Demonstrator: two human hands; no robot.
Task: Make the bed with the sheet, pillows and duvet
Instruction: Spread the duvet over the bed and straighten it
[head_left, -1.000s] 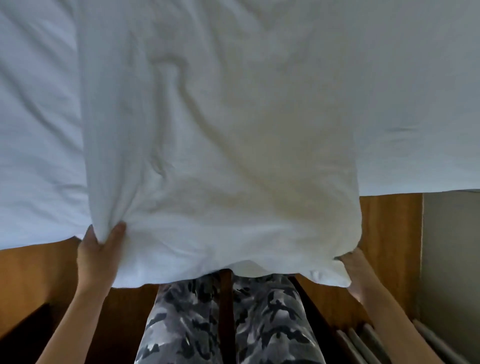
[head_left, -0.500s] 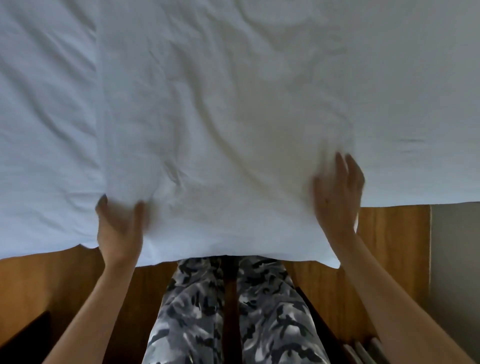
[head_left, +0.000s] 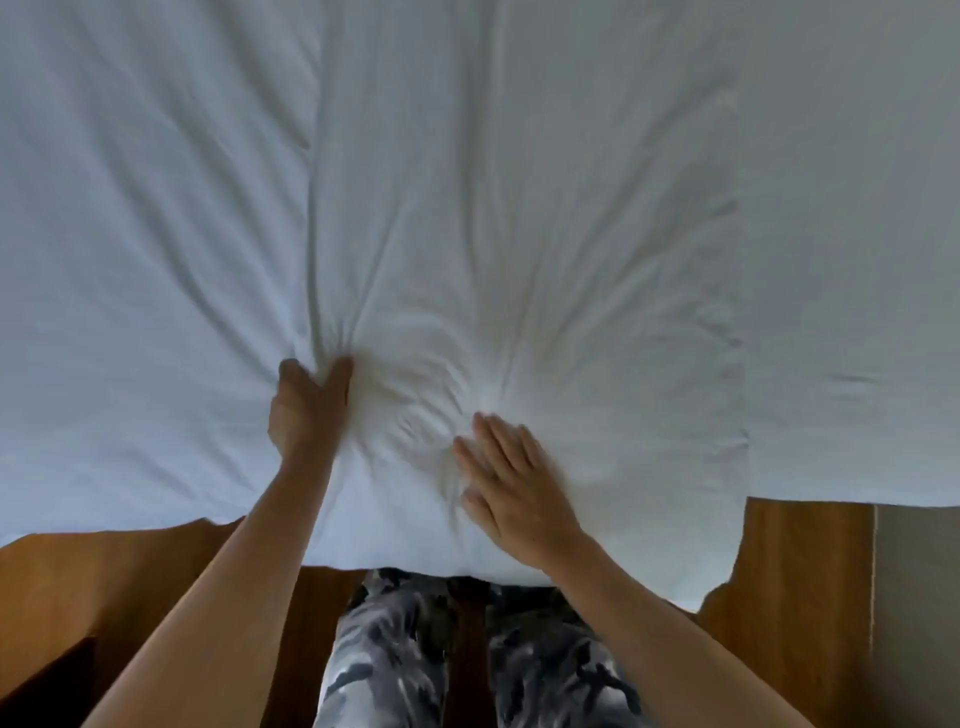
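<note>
A white pillow (head_left: 545, 234) lies on the bed's white sheet (head_left: 130, 260), its near end hanging over the bed's edge towards me. My left hand (head_left: 309, 410) grips the pillow near its left side; the fabric bunches between thumb and fingers, and creases fan out from there. To the right, my right hand (head_left: 514, 478) rests flat on the pillow's near part with straight fingers, pressing a dent into it. No duvet is in view.
A brown wooden surface (head_left: 104, 587) runs along the near edge of the bed on both sides. A grey wall (head_left: 919, 597) stands at the lower right. My legs in camouflage trousers (head_left: 467, 665) are below the pillow.
The pillow has gone from held up by its near corners to lying further onto the bed. Both hands moved forward and inward onto its top, the right one now flat.
</note>
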